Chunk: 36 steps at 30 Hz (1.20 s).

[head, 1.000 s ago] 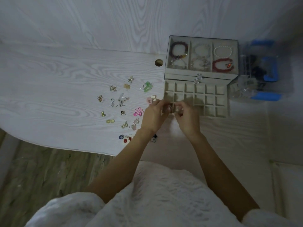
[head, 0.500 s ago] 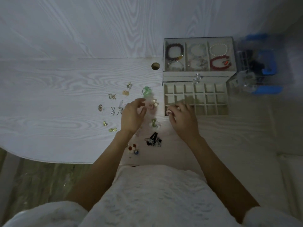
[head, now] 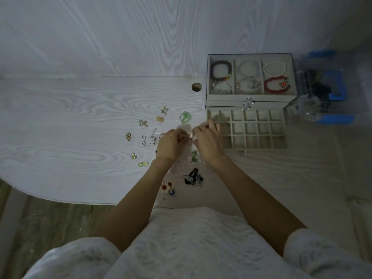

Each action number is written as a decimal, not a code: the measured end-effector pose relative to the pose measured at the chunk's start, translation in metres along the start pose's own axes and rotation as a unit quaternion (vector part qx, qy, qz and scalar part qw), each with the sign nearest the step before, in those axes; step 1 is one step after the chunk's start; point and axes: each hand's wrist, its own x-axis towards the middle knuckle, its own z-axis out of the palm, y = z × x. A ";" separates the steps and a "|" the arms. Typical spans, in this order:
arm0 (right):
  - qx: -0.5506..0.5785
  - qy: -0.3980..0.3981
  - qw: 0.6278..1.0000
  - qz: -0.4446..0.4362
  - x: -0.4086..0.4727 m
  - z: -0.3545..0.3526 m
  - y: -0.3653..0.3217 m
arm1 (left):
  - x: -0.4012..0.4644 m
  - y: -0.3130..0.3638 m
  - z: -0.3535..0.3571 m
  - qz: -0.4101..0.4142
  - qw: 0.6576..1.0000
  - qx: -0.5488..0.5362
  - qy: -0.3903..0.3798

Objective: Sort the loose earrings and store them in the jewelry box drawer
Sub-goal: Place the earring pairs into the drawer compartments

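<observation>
Both hands meet over the table, just left of the drawer. The left hand has its fingers curled inward, tips drawn together around a small pale earring held between the two hands. The right hand is curled the same way, its thumb and forefinger pinching at that same piece from the other side; the earring is too small to tell which way it points or how its long axis lies.

The drawer stands pulled out toward the person from the box, its long side running left to right, its grid of small square cells open to view. Whether any cell holds anything cannot be told. The box top shows three compartments with bracelets: a dark one at left, a pearl one and a red one at right.

Loose earrings lie scattered left of and below the hands: a green pair near the drawer's far corner, gold pieces further left, another green pair just under the right wrist, a black cluster and a red flower pair nearer the table's edge
</observation>
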 end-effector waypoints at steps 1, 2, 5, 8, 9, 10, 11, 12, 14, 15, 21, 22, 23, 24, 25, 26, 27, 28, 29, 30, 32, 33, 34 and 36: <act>0.001 -0.006 1.000 -0.001 0.001 0.000 0.000 | -0.004 -0.003 -0.001 0.000 1.000 -0.008 0.006; -0.002 -0.014 1.000 -0.003 0.001 0.000 -0.001 | -0.007 -0.005 -0.001 0.001 1.000 -0.016 0.011; -0.012 -0.040 0.999 -0.021 0.000 0.000 -0.007 | -0.013 -0.007 -0.002 -0.012 0.999 -0.046 0.025; -0.008 -0.057 0.998 -0.035 -0.001 0.004 -0.011 | -0.012 -0.006 -0.002 -0.034 0.997 -0.057 0.031; -0.001 -0.056 0.998 -0.035 0.000 0.005 -0.013 | -0.011 -0.006 -0.003 -0.034 0.997 -0.060 0.033; 0.008 -0.051 0.998 -0.030 0.001 0.006 -0.014 | -0.011 -0.006 -0.003 -0.036 0.997 -0.065 0.033; 0.018 -0.047 0.998 -0.023 0.003 0.007 -0.016 | -0.011 -0.006 -0.003 -0.041 0.996 -0.071 0.032; 0.028 -0.043 0.999 -0.015 0.003 0.006 -0.018 | -0.011 -0.006 -0.004 -0.048 0.995 -0.076 0.030; 0.036 -0.036 0.999 -0.004 0.003 0.006 -0.020 | -0.012 -0.006 -0.005 -0.061 0.994 -0.086 0.030; 0.031 -0.034 0.999 -0.004 0.003 0.006 -0.020 | -0.012 -0.006 -0.005 -0.064 0.993 -0.090 0.032; 0.008 -0.018 1.000 0.003 0.010 0.010 -0.020 | -0.011 -0.011 -0.010 -0.072 0.986 -0.134 0.062; 0.008 -0.022 1.000 0.005 0.012 0.011 -0.019 | -0.011 -0.012 -0.012 -0.071 0.985 -0.144 0.065; 0.017 -0.025 1.000 0.004 0.013 0.010 -0.018 | -0.011 -0.011 -0.014 -0.067 0.983 -0.158 0.071; 0.036 -0.027 0.999 0.001 0.013 0.009 -0.016 | -0.010 -0.010 -0.017 -0.062 0.980 -0.172 0.080; 0.067 -0.027 0.997 0.005 0.012 0.006 -0.015 | -0.009 -0.008 -0.019 -0.053 0.978 -0.184 0.088; 0.111 -0.026 0.993 0.017 0.011 0.002 -0.012 | -0.008 -0.004 -0.021 -0.044 0.976 -0.191 0.093; 0.154 -0.022 0.987 0.037 0.009 -0.003 -0.009 | -0.006 0.001 -0.023 -0.032 0.976 -0.196 0.093; 0.188 -0.007 0.981 0.057 0.006 -0.008 -0.004 | -0.004 0.008 -0.024 -0.019 0.975 -0.202 0.089; 0.208 0.021 0.975 0.073 0.003 -0.013 0.002 | -0.002 0.015 -0.025 -0.001 0.975 -0.208 0.082; 0.224 0.059 0.969 0.087 -0.001 -0.017 0.010 | 0.000 0.022 -0.025 0.021 0.974 -0.213 0.072; 0.276 0.128 0.946 0.112 -0.010 -0.026 0.027 | 0.004 0.037 -0.024 0.061 0.973 -0.219 0.050; 0.313 0.151 0.929 0.127 -0.015 -0.030 0.035 | 0.006 0.044 -0.021 0.073 0.972 -0.218 0.039; 0.354 0.166 0.909 0.146 -0.020 -0.034 0.043 | 0.010 0.050 -0.017 0.080 0.974 -0.212 0.029; 0.422 0.183 0.868 0.187 -0.026 -0.037 0.056 | 0.017 0.062 -0.007 0.083 0.978 -0.189 0.014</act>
